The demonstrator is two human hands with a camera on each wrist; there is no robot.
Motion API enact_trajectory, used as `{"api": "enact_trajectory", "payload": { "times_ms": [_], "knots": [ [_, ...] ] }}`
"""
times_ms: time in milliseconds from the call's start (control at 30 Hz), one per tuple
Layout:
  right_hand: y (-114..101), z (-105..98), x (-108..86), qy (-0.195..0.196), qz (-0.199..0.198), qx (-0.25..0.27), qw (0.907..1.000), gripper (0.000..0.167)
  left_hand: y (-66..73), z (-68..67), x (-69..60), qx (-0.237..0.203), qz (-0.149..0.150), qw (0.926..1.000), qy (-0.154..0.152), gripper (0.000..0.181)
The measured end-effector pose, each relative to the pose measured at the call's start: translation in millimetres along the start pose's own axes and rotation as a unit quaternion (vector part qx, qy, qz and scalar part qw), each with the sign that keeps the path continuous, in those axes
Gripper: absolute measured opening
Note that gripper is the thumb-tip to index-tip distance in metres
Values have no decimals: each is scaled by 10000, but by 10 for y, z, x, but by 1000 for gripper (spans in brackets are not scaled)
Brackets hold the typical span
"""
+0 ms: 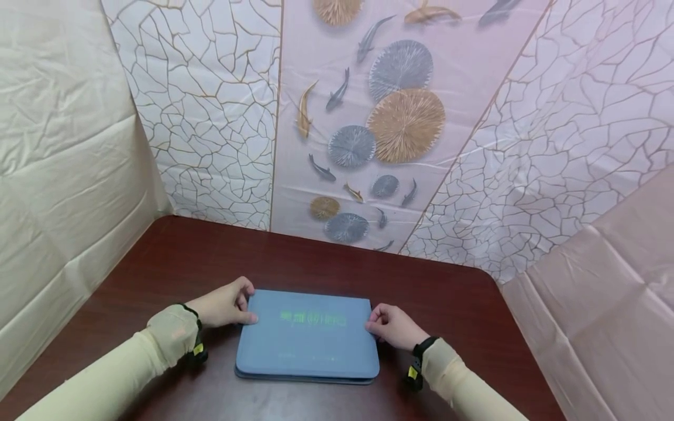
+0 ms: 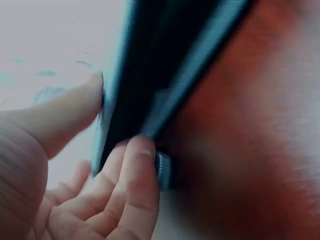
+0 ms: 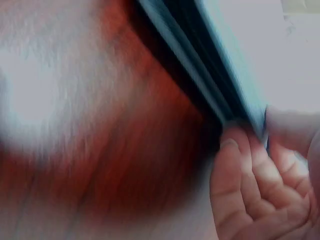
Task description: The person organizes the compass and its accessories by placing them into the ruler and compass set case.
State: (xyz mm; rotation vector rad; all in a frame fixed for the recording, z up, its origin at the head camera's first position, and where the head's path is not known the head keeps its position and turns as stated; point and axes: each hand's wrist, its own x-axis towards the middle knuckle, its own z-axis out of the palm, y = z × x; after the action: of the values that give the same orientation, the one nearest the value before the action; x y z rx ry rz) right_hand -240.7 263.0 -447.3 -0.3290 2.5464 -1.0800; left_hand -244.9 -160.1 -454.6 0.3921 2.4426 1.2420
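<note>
A flat blue case with rounded front corners and green lettering lies on the dark red table, its back edge away from me. My left hand pinches its left edge, thumb on the top face. On the opposite edge, my right hand pinches it the same way, with curled fingers. The left wrist view shows a dark gap between two layers of the case, with fingertips at the lower layer. A similar gap in the case appears in the right wrist view. What lies inside is hidden.
The dark red table reaches back to a patterned cloth wall with fish and round leaves. Pale cloth walls stand at left and right. Each wrist wears a dark strap with a small device.
</note>
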Motion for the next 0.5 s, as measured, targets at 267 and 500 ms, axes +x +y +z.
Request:
{"api": "enact_trajectory", "payload": {
  "times_ms": [267, 500],
  "knots": [
    [3, 97, -2, 380, 468, -156, 9981, 38, -32, 135, -80, 239, 13, 9993, 280, 57],
    [138, -49, 103, 91, 433, 409, 9982, 45, -57, 139, -17, 607, -98, 9980, 117, 82]
  ]
}}
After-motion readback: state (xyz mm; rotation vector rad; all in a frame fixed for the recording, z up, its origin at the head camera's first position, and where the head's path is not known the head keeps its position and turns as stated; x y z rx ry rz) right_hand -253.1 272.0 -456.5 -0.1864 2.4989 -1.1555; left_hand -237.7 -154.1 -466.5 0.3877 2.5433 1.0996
